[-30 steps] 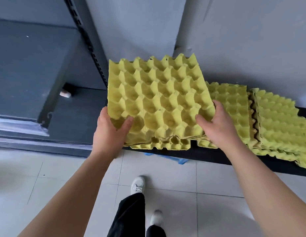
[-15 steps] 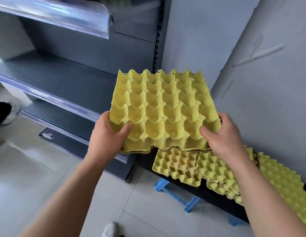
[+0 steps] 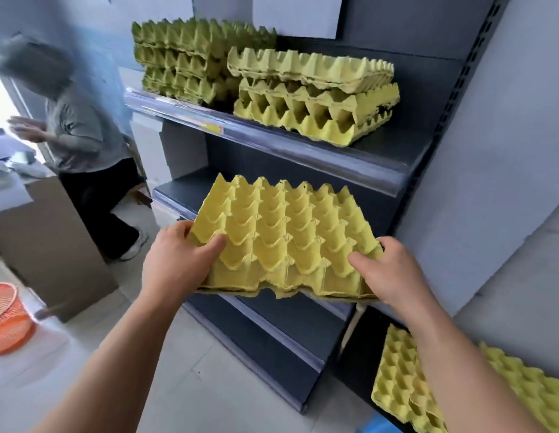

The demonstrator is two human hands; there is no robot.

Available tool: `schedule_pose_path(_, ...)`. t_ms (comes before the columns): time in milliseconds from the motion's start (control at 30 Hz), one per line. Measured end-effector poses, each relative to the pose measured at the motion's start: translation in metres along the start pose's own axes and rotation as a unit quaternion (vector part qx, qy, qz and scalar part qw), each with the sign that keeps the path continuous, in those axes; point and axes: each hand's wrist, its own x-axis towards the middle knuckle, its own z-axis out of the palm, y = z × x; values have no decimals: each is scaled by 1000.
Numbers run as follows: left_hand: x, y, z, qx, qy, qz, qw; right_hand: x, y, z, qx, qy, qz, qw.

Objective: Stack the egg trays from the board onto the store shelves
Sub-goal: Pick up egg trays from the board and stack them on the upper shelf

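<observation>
Here the left hand (image 3: pixel 175 264) and right hand (image 3: pixel 393 273) grip 1 tray bundle (image 3: pixel 287 232) below 1 far stack (image 3: pixel 190 57) and 1 near stack (image 3: pixel 315 98).

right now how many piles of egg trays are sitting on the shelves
2, both on the upper shelf: a darker pile at the back left and a brighter pile at the front right. More may be hidden beyond the frame.

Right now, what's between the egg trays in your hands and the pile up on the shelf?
In the head view, only the shelf's clear front rail and dark back panel lie between the held trays and the right-hand pile.
</observation>
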Motion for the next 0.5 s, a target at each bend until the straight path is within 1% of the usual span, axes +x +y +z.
schedule_pose_path(167,51,-38,-98,19,38,3,999,-4,-89,77,37,-28,-39,998)
schedule_pose_path(267,76,-54,-151,20,77,13,997,-5,-142,110,50,-36,-65,996)
schedule_pose_path(433,107,-67,-221,-7,151,30,988,-10,-222,139,68,-25,-145,987)
schedule_pose_path(500,119,-66,-239,-31,165,44,985,-11,-248,139,76,-13,-173,982)
